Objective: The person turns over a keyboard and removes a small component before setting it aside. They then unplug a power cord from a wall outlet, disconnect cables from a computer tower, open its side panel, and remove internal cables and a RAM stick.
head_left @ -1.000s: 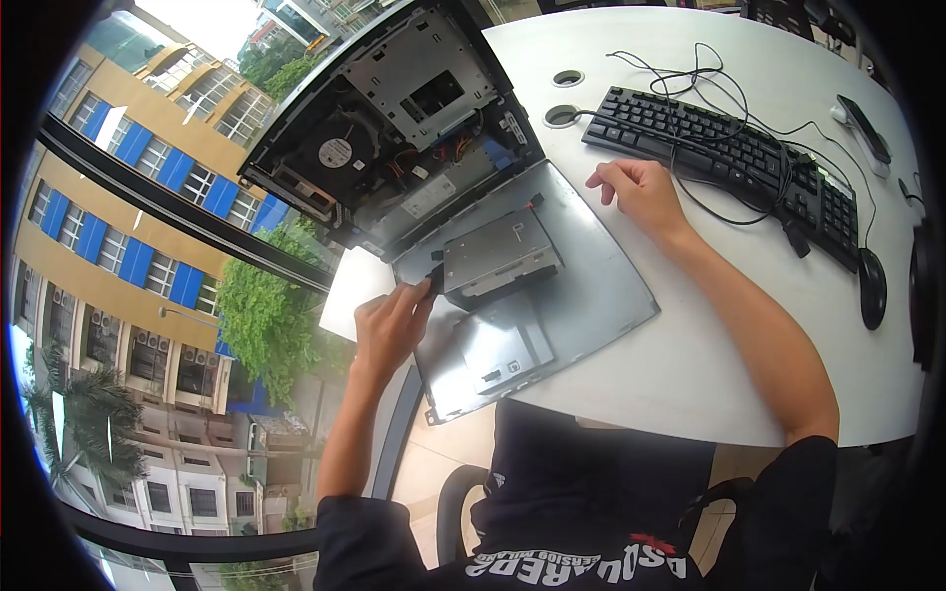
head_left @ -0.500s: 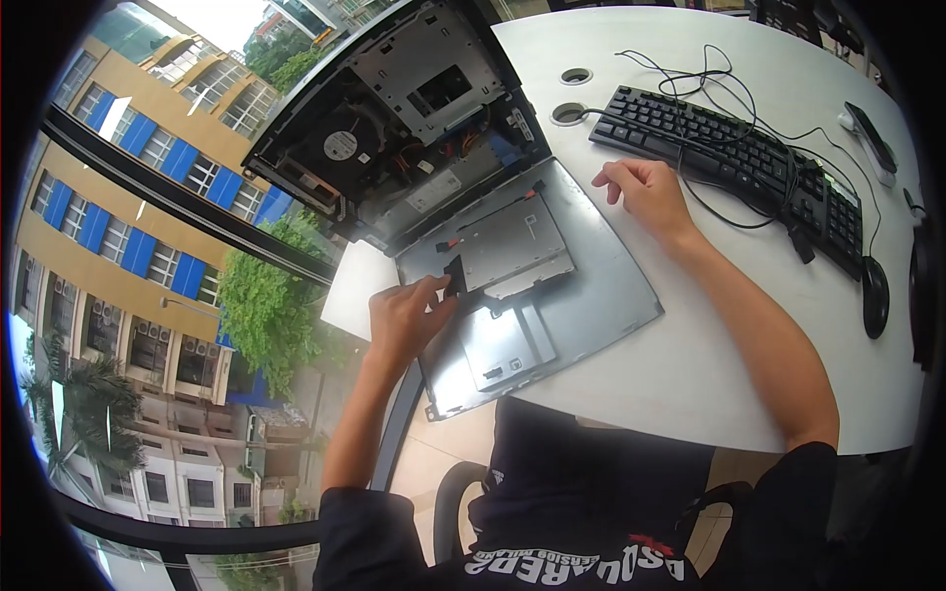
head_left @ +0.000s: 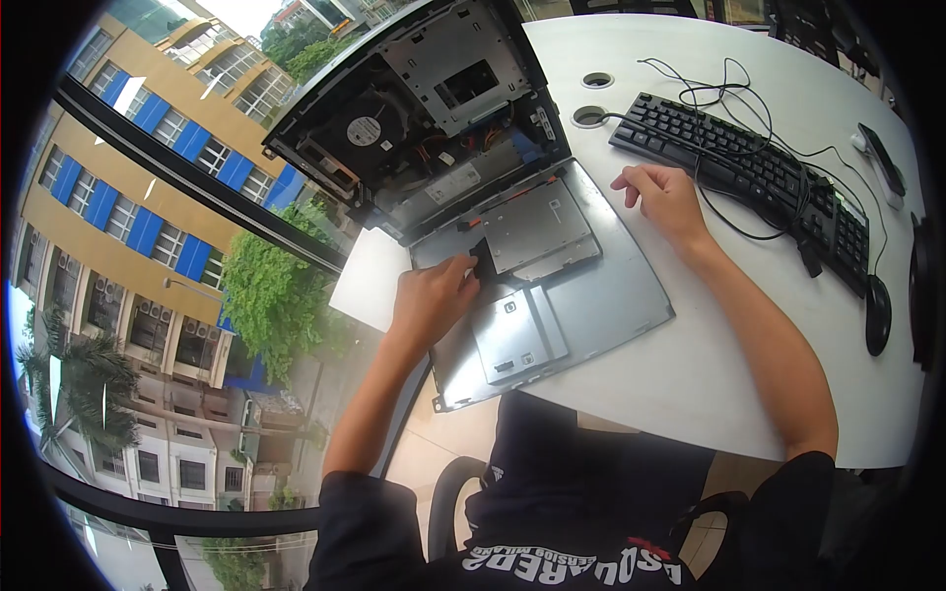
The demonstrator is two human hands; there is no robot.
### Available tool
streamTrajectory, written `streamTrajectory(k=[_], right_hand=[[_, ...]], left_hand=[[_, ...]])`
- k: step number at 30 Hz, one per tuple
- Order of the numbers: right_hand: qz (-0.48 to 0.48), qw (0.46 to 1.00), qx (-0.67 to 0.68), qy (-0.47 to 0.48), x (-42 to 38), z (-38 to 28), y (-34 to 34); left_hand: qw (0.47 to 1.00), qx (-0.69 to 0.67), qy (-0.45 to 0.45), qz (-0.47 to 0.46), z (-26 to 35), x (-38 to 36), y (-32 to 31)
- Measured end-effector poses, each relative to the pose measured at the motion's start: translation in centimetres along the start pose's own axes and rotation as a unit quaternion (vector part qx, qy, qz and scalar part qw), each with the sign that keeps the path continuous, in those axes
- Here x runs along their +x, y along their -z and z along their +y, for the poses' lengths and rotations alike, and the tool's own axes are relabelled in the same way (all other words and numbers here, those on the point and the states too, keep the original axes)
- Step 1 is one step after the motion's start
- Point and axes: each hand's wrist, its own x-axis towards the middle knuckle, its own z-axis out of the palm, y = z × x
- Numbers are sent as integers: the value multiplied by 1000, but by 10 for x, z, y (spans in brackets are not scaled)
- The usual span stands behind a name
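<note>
My left hand (head_left: 436, 297) pinches the black end (head_left: 482, 260) of a flat silver box that looks like an optical drive (head_left: 544, 225). The drive lies over a metal side panel (head_left: 626, 295), overlapping it in the head view. Behind it, a black desktop computer case (head_left: 434, 177) stands open, showing a fan (head_left: 365, 131), coloured cables and a metal bracket. My right hand (head_left: 667, 205) rests over the table just right of the panel, its fingers loosely curled and apart, with nothing seen in them.
On the right of the white table (head_left: 734, 350) lie a black keyboard (head_left: 749, 163) with tangled cables, a mouse (head_left: 877, 315) and a dark handset-like object (head_left: 880, 158). Two cable holes (head_left: 589, 116) are near the case. A window frame (head_left: 197, 182) borders the left side.
The view has shifted a little. The drive and my left hand have moved slightly up and right over the panel, uncovering more of its raised near part. My right hand keeps its pose.
</note>
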Motion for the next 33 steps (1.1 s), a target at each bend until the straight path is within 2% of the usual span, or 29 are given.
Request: streamTrajectory(k=[5,8,11,15,18,21,24,30,33], right_hand=[[2,1000,-3,3,0,-1,-2],[6,1000,-6,7,-2,-1,0],[6,1000,-7,2,-1,-3,-1],[6,1000,1,1,-1,-1,-1],[8,1000,5,8,-2,-1,-1],[1,1000,3,2,-2,-2,1],[6,1000,3,14,2,2,0],[4,1000,-7,16,2,4,0],[11,1000,-10,22,2,4,0]], left_hand=[[998,-34,22,-45,0,1,15],[997,-49,59,5,-6,8,23],[988,-80,44,128,-16,34,32],[933,-229,135,242,-10,95,58],[954,-57,131,265,-24,139,65],[966,36,181,180,-21,164,70],[965,90,200,145,-18,179,70],[966,-37,216,137,-17,185,69],[965,-52,208,151,-14,185,68]])
